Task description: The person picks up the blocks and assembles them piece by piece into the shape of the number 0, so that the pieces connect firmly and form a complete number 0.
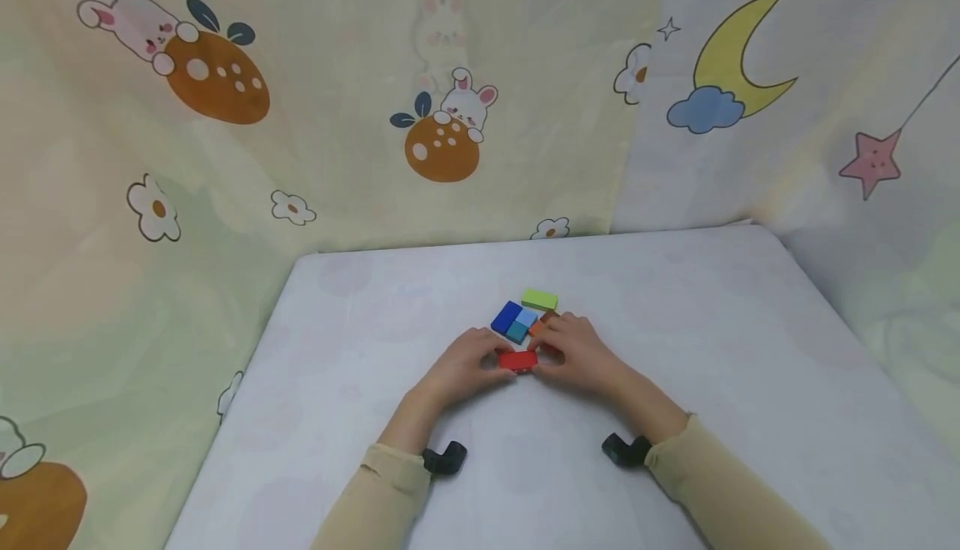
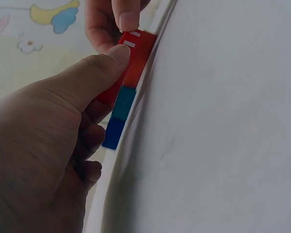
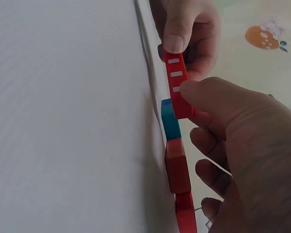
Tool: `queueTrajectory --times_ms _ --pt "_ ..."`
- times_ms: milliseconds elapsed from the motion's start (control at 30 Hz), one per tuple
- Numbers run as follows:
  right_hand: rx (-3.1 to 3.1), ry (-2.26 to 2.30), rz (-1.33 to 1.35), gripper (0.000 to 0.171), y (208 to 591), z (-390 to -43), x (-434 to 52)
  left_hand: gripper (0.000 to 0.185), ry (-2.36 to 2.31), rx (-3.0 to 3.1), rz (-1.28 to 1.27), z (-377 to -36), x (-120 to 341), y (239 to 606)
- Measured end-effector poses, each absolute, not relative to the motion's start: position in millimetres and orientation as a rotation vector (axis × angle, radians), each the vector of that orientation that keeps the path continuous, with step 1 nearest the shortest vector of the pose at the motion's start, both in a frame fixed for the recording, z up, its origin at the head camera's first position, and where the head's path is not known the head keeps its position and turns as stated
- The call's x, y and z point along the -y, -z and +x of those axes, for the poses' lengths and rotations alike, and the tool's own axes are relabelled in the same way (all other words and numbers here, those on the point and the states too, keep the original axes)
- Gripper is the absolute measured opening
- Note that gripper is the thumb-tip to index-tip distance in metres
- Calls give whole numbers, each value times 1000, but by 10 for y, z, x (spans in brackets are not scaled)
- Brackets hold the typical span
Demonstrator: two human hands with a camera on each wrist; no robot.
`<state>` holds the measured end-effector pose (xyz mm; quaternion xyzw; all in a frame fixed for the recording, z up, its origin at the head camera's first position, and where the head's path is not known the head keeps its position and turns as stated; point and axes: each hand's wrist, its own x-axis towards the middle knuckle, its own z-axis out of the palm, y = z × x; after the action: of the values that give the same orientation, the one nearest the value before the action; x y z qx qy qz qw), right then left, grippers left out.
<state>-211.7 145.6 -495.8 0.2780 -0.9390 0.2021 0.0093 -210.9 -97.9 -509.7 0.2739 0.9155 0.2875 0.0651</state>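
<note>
A red block [image 1: 517, 361] with small white rectangles on its side is pinched between thumb and fingers at its left end by my left hand [image 1: 468, 364]. My right hand [image 1: 581, 356] pinches its other end the same way. In the right wrist view the red block [image 3: 178, 82] appears raised at a slant, both thumbs on its marked face. Just beyond it on the table lie a dark blue block [image 1: 507, 317], a light blue block [image 1: 527, 318], a teal block [image 1: 517, 332] and an orange block [image 1: 536, 328]. My right fingers partly hide a brown block [image 1: 550, 315].
A lime green block [image 1: 539, 299] lies behind the others. The white-covered table [image 1: 360, 308] reaches back to a printed cloth backdrop [image 1: 337, 117]. Black wrist devices [image 1: 446, 458] sit at both sleeve cuffs.
</note>
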Motion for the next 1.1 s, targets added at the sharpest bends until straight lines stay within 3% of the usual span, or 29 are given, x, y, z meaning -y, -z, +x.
queueTrajectory --times_ms 533,867,967,1100 --pt "2954 -641 969 25 5009 -1962 -1710 33 -705 -2736 1034 -2005 823 5164" --pt "2979 -683 954 27 5011 -1960 -1750 36 -711 -2730 1039 -2008 824 5160" --pt "2976 -845 826 24 4984 -2007 -1819 37 -704 -2730 1039 -2010 822 5167" --pt "2958 -1000 451 29 4971 -2142 -1958 37 -702 -2730 1032 -2010 824 5171"
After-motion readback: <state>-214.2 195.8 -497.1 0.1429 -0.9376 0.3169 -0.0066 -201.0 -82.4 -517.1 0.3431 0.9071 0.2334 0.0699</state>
